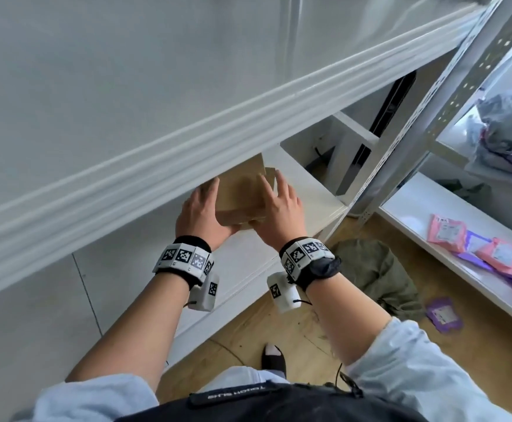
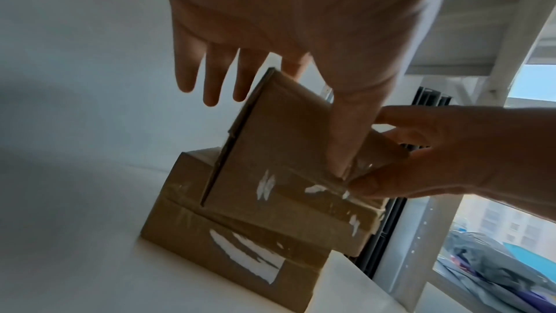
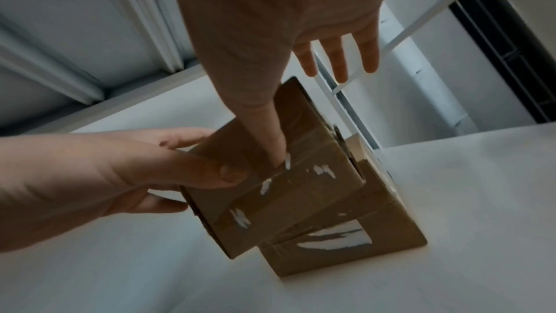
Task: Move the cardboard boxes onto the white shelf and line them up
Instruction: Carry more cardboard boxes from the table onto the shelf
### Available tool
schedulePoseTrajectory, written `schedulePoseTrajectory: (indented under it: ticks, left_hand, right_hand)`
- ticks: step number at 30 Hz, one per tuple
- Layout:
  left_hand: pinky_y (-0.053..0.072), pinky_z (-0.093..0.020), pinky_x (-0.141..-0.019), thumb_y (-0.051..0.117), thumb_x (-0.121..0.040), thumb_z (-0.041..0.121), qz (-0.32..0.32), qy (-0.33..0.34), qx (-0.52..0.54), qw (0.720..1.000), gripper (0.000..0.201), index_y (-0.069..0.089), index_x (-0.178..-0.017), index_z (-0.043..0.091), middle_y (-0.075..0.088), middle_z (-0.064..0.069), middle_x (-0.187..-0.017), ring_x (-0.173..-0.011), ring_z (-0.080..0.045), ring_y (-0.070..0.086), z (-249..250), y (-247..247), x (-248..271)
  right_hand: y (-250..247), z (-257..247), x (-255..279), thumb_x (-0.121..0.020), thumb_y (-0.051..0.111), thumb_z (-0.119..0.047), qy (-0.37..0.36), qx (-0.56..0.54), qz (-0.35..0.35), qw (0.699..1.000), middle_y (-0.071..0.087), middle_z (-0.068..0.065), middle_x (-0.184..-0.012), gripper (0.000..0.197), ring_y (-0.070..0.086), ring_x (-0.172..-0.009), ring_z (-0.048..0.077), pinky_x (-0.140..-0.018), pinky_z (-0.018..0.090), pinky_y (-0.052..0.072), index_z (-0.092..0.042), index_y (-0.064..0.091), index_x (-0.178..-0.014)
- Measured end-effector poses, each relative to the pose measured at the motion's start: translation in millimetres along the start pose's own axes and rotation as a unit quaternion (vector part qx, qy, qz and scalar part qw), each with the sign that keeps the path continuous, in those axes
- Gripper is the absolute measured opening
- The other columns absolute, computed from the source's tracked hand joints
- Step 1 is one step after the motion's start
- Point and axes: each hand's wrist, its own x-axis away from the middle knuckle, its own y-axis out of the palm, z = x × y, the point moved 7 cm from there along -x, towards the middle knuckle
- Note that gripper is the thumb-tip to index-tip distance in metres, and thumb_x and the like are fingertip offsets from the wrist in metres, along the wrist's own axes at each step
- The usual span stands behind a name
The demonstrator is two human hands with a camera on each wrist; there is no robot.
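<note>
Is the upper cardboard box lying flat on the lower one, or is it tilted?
Tilted. The upper box leans askew on the lower box, its edges not parallel, held between the left hand and right hand.

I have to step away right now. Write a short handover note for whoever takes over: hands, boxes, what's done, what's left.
Left hand: grips the left side of the upper cardboard box, thumb on its near face.
Right hand: grips the right side of the same box, thumb beside the left one.
Boxes: lower cardboard box sits flat on the white shelf. The upper one is on top of it, tilted and skewed.
Done: one box on the shelf.
Left: settle the held box and line the two up. The views show no other boxes.
</note>
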Motion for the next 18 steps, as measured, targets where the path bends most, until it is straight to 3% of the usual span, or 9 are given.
schedulePoseTrajectory:
  ticks: [4,8,13,18]
  left_hand:
    - [0.047,-0.045,-0.1,0.086,-0.071,0.035,0.001,-0.02,0.054,0.998,0.108,0.019,-0.156,0.033,0.039,-0.013,-0.149,-0.124,-0.037,0.053,2,11,-8]
    - [0.046,-0.042,-0.101,0.083,-0.074,0.02,0.02,-0.019,0.066,0.997,0.099,0.026,-0.155,0.03,0.044,-0.014,-0.147,-0.124,-0.037,0.054,3,12,-12]
    - [0.046,-0.038,-0.1,0.087,-0.071,0.02,0.041,0.001,0.076,0.996,0.102,0.029,-0.155,0.029,0.047,-0.01,-0.146,-0.125,-0.031,0.054,0,6,-4]
    - [0.046,-0.035,-0.1,0.083,-0.072,0.013,0.044,0.042,0.081,0.995,0.102,0.027,-0.156,0.031,0.038,-0.004,-0.156,-0.128,-0.028,0.053,-9,-8,18]
  right_hand:
    - [23,2,-12,-0.074,0.081,-0.022,-0.017,-0.125,-0.038,0.991,0.029,0.015,-0.155,0.099,0.052,-0.124,0.041,-0.094,0.046,0.052,-0.029,0.024,-0.154]
    - [22,2,-16,-0.072,0.08,-0.017,-0.021,-0.16,-0.024,0.987,0.037,0.013,-0.151,0.095,0.057,-0.117,0.039,-0.089,0.044,0.054,-0.027,0.031,-0.152]
    - [12,-4,-6,-0.07,0.08,-0.017,-0.026,-0.161,-0.002,0.987,0.041,0.008,-0.148,0.093,0.061,-0.11,0.036,-0.086,0.042,0.055,-0.027,0.034,-0.15]
    - [1,-23,27,-0.073,0.08,-0.022,-0.012,-0.149,0.031,0.988,0.044,0.007,-0.146,0.09,0.063,-0.105,0.036,-0.082,0.04,0.056,-0.026,0.035,-0.15]
